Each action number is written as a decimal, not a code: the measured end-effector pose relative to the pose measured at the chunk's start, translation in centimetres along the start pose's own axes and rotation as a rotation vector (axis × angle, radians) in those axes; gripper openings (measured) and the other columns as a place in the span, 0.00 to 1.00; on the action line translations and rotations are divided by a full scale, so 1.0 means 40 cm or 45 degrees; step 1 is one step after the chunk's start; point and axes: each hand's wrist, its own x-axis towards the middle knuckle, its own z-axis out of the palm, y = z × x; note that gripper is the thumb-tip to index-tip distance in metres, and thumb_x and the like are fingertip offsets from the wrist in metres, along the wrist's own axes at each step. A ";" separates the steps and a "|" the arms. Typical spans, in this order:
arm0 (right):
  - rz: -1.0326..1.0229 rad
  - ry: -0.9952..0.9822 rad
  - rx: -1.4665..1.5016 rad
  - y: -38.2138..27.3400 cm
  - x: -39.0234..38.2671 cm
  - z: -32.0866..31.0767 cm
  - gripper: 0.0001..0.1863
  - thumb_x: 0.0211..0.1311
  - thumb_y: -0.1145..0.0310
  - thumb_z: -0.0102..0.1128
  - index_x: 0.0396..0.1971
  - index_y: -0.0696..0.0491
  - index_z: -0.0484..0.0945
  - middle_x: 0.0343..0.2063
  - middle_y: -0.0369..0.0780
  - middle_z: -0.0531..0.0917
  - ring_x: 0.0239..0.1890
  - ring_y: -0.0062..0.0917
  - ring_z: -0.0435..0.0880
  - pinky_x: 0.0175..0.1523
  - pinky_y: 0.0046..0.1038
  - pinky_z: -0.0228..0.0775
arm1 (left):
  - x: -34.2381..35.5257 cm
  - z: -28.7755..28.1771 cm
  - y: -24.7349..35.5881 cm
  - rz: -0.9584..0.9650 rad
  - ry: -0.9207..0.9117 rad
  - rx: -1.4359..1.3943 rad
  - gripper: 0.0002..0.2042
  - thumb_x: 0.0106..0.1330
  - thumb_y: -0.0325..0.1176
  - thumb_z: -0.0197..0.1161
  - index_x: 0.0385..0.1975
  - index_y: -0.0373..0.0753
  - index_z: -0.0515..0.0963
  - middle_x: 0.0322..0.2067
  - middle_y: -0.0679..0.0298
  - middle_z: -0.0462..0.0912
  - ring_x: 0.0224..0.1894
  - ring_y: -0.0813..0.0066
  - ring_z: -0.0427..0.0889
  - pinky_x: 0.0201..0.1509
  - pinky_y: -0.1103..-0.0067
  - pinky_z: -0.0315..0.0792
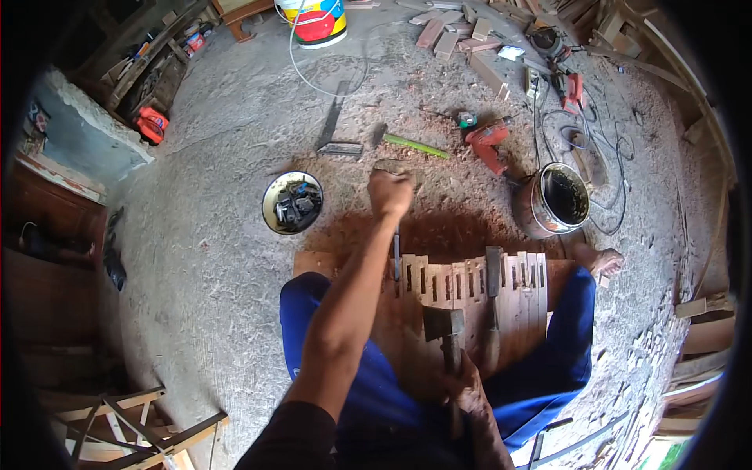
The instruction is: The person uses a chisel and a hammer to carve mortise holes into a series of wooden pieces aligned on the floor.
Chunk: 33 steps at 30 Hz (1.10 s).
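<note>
My left hand (391, 194) is closed round the handle of a chisel, reaching out past my knees. The narrow metal shank of the chisel (397, 254) points down at the left end of a row of wooden pieces (454, 283) with slots cut in them. Close to my lap, my right hand (468, 385) grips the wooden handle of a hatchet (443, 323), its broad dark metal head lying over the wood. A second chisel (493, 272) with a wide blade rests on the slotted pieces, beside the hatchet.
Ahead lie a green-handled hammer (415, 145), a carpenter's square (333, 125) and a red power drill (489, 145). A bowl of small parts (274, 205) stands left, a metal can (533, 205) right. Wood offcuts (446, 35), cables and a paint bucket (319, 27) are farther back.
</note>
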 end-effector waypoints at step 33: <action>-0.088 -0.139 0.389 0.067 0.024 -0.036 0.29 0.55 0.73 0.62 0.60 0.53 0.69 0.21 0.36 0.74 0.12 0.22 0.73 0.17 0.26 0.72 | -0.258 -0.304 0.134 0.431 -0.417 -0.756 0.20 0.62 0.17 0.66 0.53 0.39 0.71 0.39 0.67 0.78 0.40 0.80 0.79 0.46 0.84 0.74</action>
